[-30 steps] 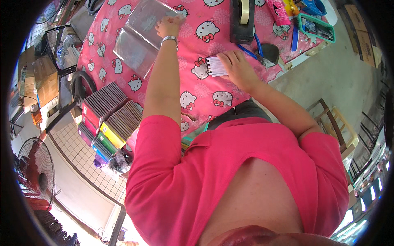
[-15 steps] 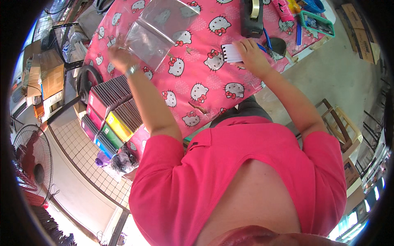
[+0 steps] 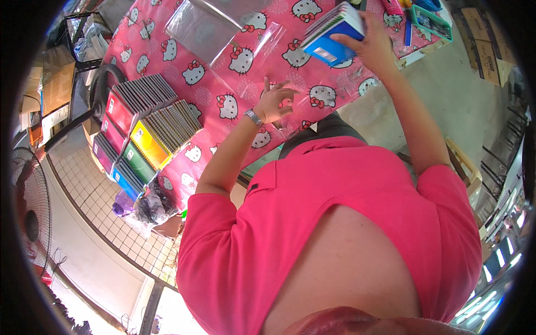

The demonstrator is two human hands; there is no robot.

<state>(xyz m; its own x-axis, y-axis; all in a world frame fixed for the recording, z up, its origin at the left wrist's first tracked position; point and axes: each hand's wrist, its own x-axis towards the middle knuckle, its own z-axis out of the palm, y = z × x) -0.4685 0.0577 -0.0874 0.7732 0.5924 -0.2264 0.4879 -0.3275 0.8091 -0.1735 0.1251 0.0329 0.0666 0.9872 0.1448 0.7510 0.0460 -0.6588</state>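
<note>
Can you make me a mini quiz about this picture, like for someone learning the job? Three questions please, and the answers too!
1. Pick one: what colour is the cover facing us on the small spiral notepads in the right hand?
A) yellow
B) blue
C) red

2. True or false: the tied bundle of spiral notebooks is at the person's left.

3. Which hand has a silver-coloured band around its wrist?

Key:
1. B, blue.
2. True.
3. The left hand.
</note>
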